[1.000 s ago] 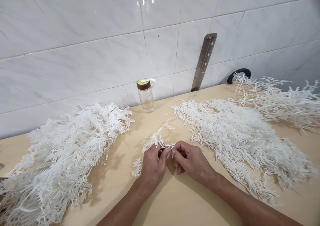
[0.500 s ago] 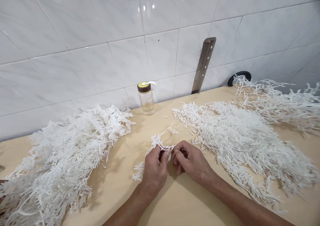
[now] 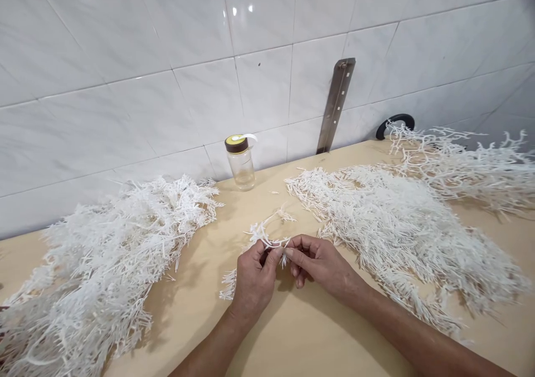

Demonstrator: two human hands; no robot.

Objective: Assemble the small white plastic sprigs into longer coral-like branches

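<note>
My left hand (image 3: 253, 279) and my right hand (image 3: 320, 264) meet at the middle of the wooden table (image 3: 292, 338). Both pinch one white branched plastic sprue (image 3: 261, 235) that curls up and back from my fingers, with a tuft hanging at the left of my left hand. A large pile of white branched sprues (image 3: 100, 260) lies to the left. A flatter heap of small white sticks (image 3: 397, 226) spreads to the right of my right hand.
A small clear jar with a brown and yellow lid (image 3: 239, 161) stands by the white tiled wall (image 3: 167, 59). A metal strip (image 3: 335, 103) leans on the wall. More white sprues (image 3: 468, 165) and a black handle (image 3: 395, 122) lie far right.
Both hands stay pinched on the sprue at almost the same spot. The view has shifted slightly; the piles have not moved.
</note>
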